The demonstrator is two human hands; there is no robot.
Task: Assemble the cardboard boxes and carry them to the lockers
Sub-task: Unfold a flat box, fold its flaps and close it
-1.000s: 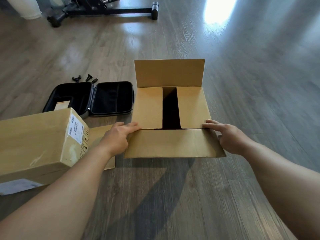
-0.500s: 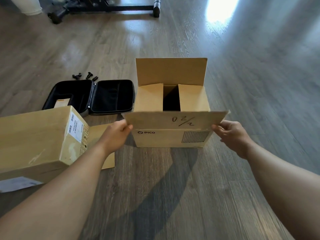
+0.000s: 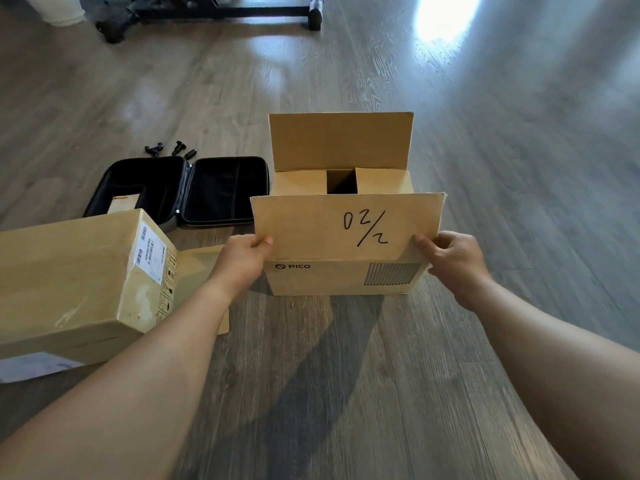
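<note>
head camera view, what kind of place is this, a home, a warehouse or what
Probably a home or office room, not a warehouse: wood-look plank floor, a black wheeled equipment base, and an open black zip case lying beside the cardboard boxes.

- I'm seeing a black zip case [image 3: 180, 192] lying open flat on the wood-plank floor [image 3: 346, 393], a tan card sitting in its left half.
- Some small black screws [image 3: 169, 150] are lying just beyond the case.
- A black equipment base [image 3: 214, 10] is standing far back.
- Something white [image 3: 57, 8] is showing at the top left corner.
</note>
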